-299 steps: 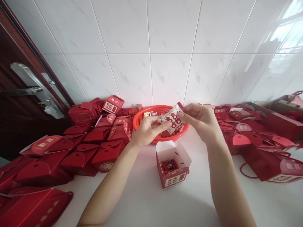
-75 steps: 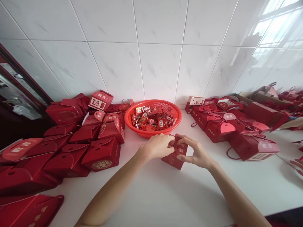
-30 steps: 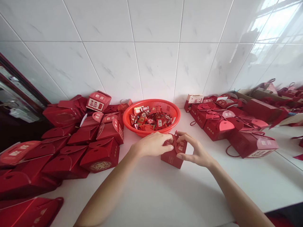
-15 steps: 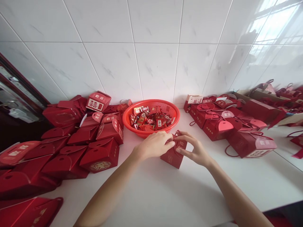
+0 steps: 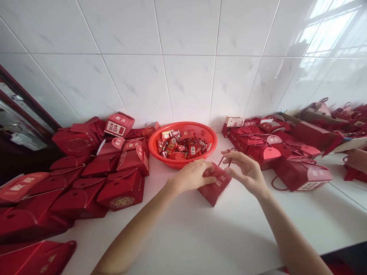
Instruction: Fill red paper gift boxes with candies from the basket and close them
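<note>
A small red candy box (image 5: 215, 191) with pale characters stands on the white table in front of me, slightly turned. My left hand (image 5: 192, 175) is closed over its left side and top, thumb on the front face. My right hand (image 5: 245, 170) pinches a thin dark red cord (image 5: 220, 160) that rises from the top of the box. Part of the cord is hidden behind the fingers. Just behind the box sits a red plastic basket (image 5: 153, 147) filled with wrapped candies (image 5: 183, 147).
Several red boxes (image 5: 123, 189) with folded tops crowd the left side. On the right stand several boxes with cords (image 5: 304, 173). Another person's hand (image 5: 358, 158) shows at the right edge near a red item. A white tiled wall (image 5: 186, 88) rises behind the table.
My right hand has moved from the box's top flap up and right, drawing the cord out. The box has turned a little under my left hand. Another person's hand has appeared at right.
</note>
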`<state>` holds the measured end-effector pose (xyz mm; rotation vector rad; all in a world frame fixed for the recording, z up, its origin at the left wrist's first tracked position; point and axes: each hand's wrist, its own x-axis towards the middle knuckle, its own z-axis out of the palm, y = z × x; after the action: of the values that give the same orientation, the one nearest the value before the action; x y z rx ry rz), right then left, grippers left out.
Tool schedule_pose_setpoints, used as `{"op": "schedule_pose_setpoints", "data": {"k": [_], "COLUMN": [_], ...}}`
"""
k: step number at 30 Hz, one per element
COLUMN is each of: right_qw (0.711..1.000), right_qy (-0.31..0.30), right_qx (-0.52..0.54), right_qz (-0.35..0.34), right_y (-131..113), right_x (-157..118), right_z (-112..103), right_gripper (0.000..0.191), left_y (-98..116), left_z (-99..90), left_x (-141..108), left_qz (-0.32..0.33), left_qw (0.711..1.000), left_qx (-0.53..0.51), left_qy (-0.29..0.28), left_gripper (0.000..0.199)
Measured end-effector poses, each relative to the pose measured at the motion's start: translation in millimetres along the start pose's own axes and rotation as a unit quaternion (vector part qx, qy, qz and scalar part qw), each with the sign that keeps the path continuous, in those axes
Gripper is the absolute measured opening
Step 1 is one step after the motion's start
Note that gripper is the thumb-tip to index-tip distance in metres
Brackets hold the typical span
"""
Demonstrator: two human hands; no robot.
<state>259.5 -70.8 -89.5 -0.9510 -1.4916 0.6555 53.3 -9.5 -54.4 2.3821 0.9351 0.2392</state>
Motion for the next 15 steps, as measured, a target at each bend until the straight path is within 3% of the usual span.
{"op": "schedule_pose_setpoints", "data": {"k": [5,11,15], "right_qw": [0.996,0.962,0.953], "right_qy": [0.019,-0.088,-0.139], "right_qx": [-0.092,-0.257,-0.267], "right_qz": [-0.003,-0.009,-0.032], "right_y": [-20.8,-38.4,-48.1], "right_x": [12.8,23.9,18.5], "right_z": [-5.4,-5.0,4.9], "right_gripper": [0.02,0.017,0.015], "left_y": [-1.4,0.2,1.2], "left_z": [-2.2,-3.3,-5.6], "left_x": [-0.3,-0.1,-1.3], "left_qz": [0.022,0.038,0.027], "left_qw": [1.0,0.998,0.999], "left_qx": [-0.002,0.037,0.035], "left_qy": [-0.006,-0.016,-0.013], "left_gripper": [0.017,0.019,0.011]}}
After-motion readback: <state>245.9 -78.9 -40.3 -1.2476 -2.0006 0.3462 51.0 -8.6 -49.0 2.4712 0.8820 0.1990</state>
